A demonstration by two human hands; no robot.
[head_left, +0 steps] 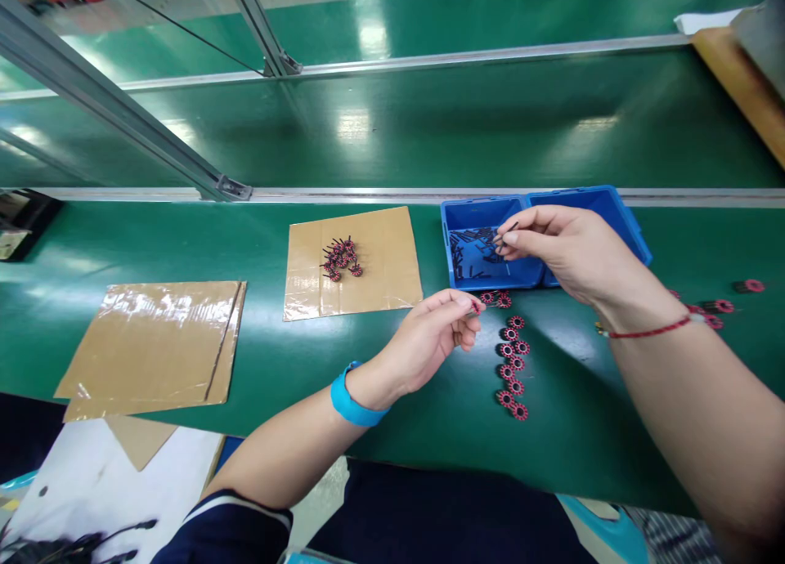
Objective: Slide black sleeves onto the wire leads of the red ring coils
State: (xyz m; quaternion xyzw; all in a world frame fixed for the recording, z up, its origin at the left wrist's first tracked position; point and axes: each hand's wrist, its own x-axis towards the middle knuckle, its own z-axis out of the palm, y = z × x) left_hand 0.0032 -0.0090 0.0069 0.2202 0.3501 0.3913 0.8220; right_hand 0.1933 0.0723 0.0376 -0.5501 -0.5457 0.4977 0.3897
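My left hand [435,335] pinches a small red-and-black wound ring [476,307] just in front of the blue bins. Over the left blue bin [491,284], my right hand [555,241] holds a thin black sleeve [513,227] between thumb and fingertips. Many short black sleeves [469,249] lie inside that bin. Several red-and-black rings [516,363] stand in a staggered column on the green table, below the bin. On a brown cardboard sheet [392,261] rests a pile of similar rings [340,257] with black sleeves sticking out.
The right blue bin [631,229] adjoins the first, partly behind my right hand. More rings [724,306] lie at the right. Plastic-covered cardboard [153,343] is at the left. A metal rail [368,196] runs along the table's back, with a slanted post [141,123].
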